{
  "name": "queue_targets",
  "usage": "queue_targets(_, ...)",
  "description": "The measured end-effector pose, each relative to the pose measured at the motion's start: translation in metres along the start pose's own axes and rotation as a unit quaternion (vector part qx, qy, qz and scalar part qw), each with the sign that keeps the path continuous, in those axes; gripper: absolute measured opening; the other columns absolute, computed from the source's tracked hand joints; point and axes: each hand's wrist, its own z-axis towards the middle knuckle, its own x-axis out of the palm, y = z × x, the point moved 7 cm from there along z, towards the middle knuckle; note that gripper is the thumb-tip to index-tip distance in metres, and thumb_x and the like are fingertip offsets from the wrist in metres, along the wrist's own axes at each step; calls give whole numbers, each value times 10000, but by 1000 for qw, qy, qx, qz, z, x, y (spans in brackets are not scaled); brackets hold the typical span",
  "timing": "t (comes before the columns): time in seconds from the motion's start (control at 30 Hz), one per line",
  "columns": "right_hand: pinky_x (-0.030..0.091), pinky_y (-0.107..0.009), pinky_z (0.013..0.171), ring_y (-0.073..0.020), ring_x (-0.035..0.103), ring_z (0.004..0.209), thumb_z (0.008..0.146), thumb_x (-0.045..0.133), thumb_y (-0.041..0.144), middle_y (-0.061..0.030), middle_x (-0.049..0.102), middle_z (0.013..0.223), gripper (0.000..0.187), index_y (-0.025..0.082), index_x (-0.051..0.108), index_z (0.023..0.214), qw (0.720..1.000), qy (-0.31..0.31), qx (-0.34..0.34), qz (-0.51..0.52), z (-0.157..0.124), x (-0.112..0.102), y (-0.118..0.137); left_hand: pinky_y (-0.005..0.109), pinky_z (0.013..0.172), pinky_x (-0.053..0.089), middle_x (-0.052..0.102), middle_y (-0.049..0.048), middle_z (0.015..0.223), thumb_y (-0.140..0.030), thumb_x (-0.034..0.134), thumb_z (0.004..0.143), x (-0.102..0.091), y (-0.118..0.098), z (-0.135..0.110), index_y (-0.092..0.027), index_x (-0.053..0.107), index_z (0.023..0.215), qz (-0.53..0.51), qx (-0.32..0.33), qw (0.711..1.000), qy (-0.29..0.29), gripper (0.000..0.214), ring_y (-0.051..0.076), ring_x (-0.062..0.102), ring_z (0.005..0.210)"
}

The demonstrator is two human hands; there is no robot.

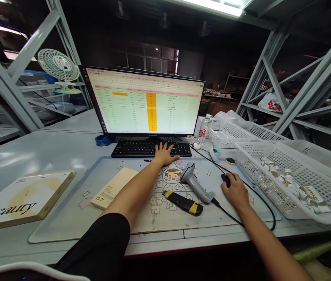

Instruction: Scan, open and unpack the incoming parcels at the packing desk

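**Desk station: one hand on the keys, one on the mouse**

Head view.

1. Left hand (164,153): the fingers are spread flat on the right part of the black keyboard (137,148). The grip is wide open and has hold of nothing. The forearm lies across the printed desk mat (66,222), which seems to take its weight.
2. Right hand (236,191): the grip is curled closed over a black mouse (225,179), palm on top. The mouse cable loops over the surface (36,152) towards the near edge. The mouse sits under that hand on the mat's right end.
3. The keyboard lies just beyond the mat, directly below the monitor (145,101), which shows a green spreadsheet with an orange column.
4. Between the hands, untouched: a grey handheld scanner (196,182) on its side, with a yellow-and-black utility knife (184,202) just beside it. Both look parked within reach of either hand.
5. Left of the arm: a slim tan box (113,188) on the mat, and a larger flat box (25,199) lettered "beauty".
6. Right of the mouse: a white basket (271,143) of small bottles, with more baskets behind it.
7. A water bottle (203,130) stands by the monitor's corner, and a desk fan (59,66) sits on the shelving at far left.
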Motion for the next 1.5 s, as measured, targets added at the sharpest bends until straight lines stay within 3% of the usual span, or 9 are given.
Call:
queue_targets(0.13, 454, -363, 793, -277, 633, 1132, 975, 562, 253, -105, 654, 1368, 321, 206, 695, 1263, 1000, -2, 2, 0, 1, -1, -1, 692, 1348, 61, 183, 159, 1847, -923, 323, 930, -1, 12, 2, -247, 262, 1776, -3, -26, 1000, 5, 1084, 475, 77, 1707)
queue_targets(0.3, 444, -362, 784, -273, 625, 1105, 974, 570, 243, -112, 654, 1371, 328, 205, 692, 1276, 1000, -3, 5, -2, 1, -3, 2, 682, 1352, 53, 248, 161, 1830, -896, 345, 943, -2, 10, 3, -255, 284, 1770, 1, -22, 1000, 2, 1047, 464, 102, 1705)
queue_targets(0.43, 449, -359, 799, -272, 619, 1113, 968, 573, 231, -109, 651, 1361, 315, 204, 695, 1258, 1000, -4, 4, 5, 1, -3, 2, 688, 1347, 52, 226, 192, 1830, -885, 386, 944, -4, 2, 2, -241, 290, 1768, 5, -9, 1000, -7, 1050, 483, 80, 1704)
queue_targets(0.73, 440, -349, 802, -269, 614, 1107, 972, 575, 220, -105, 645, 1354, 298, 218, 689, 1248, 1000, -15, 1, 5, 0, -2, 3, 670, 1353, 88, 221, 113, 1845, -792, 500, 975, -2, -33, -2, -340, 436, 1703, 20, 91, 996, -1, 860, 409, 82, 1720)
queue_targets(1.3, 464, -353, 808, -275, 620, 1129, 982, 569, 221, -109, 646, 1351, 303, 210, 676, 1265, 1000, -11, -3, 4, 0, -1, 3, 713, 1324, 165, 292, 129, 1820, -752, 522, 989, -1, -32, -1, -282, 532, 1637, -17, 94, 995, -11, 801, 451, 142, 1698)
queue_targets(1.4, 488, -357, 826, -281, 629, 1160, 979, 569, 222, -110, 653, 1361, 313, 210, 682, 1270, 1000, -6, -9, 8, 0, -2, 5, 696, 1330, 182, 332, 143, 1802, -680, 591, 987, -6, -33, -5, -259, 555, 1619, -35, 106, 993, -28, 760, 443, 182, 1692)
queue_targets(1.5, 513, -371, 854, -283, 644, 1171, 969, 559, 226, -108, 663, 1359, 324, 216, 684, 1268, 1000, -5, -25, 18, 0, -2, 5, 663, 1326, 247, 431, 151, 1749, -606, 642, 988, -24, -36, -11, -228, 658, 1515, -64, 118, 989, -69, 648, 431, 268, 1665)
